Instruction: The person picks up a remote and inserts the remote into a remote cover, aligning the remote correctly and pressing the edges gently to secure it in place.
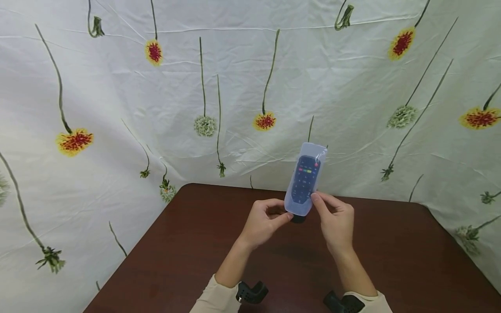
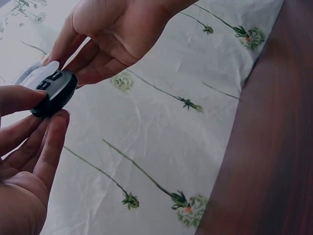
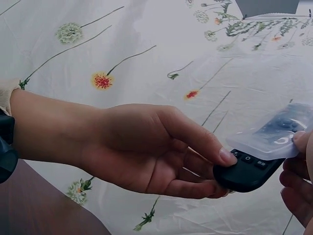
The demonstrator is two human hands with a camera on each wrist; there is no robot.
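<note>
A dark remote control [image 1: 298,219] with small coloured buttons sits inside a translucent whitish cover [image 1: 313,150], tilted above the table. Its black lower end sticks out of the cover. My left hand [image 1: 260,224] pinches that bare end, thumb on the button face and fingers beneath, as the right wrist view shows on the remote [image 3: 239,178]. With thumb and fingers, my right hand [image 1: 337,221] pinches the right edge of the cover near its lower end. In the left wrist view the cover's loose lip [image 2: 46,71] stands a little off the remote's face.
A dark reddish-brown table [image 1: 188,261] lies under both hands. Behind and beside it hangs a white cloth [image 1: 176,87] printed with flowers. Each forearm wears a black wristband [image 1: 252,292] at a cream sleeve. A grey object [image 3: 266,7] shows at the top of the right wrist view.
</note>
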